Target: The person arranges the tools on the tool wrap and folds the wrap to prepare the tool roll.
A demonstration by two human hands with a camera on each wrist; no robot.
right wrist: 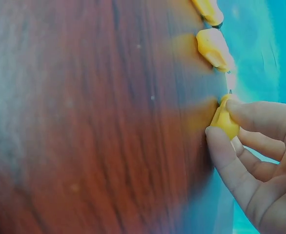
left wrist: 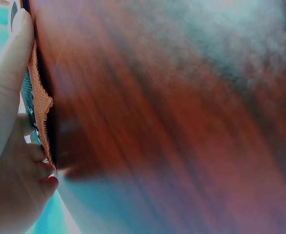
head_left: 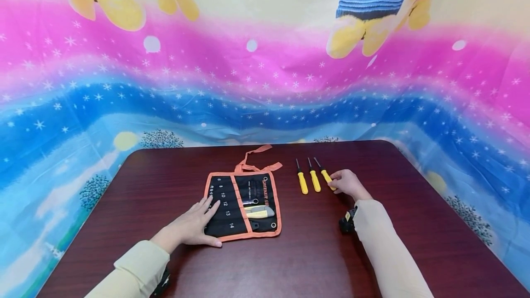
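Note:
My left hand (head_left: 192,222) rests with spread fingers on the left side of a black tool pouch (head_left: 223,192) with orange trim and numbered slots. Its thumb lies along the near edge. A utility knife (head_left: 259,212), pale yellow and grey, sits in the pouch's right part. To the right of the pouch lie three yellow-handled screwdrivers, their shafts pointing away. Thumb and fingers of my right hand (head_left: 349,184) pinch the handle of the rightmost screwdriver (head_left: 326,177). In the right wrist view that handle (right wrist: 226,122) shows between the fingertips. The middle screwdriver (head_left: 315,180) and the left screwdriver (head_left: 303,183) lie beside it, untouched.
Orange tie straps (head_left: 252,167) trail from the pouch's far edge. The dark red-brown table (head_left: 298,256) ends at a rounded far edge, with a colourful printed cloth (head_left: 256,86) hanging behind and around it. A black wrist camera (head_left: 348,222) sits under the right wrist.

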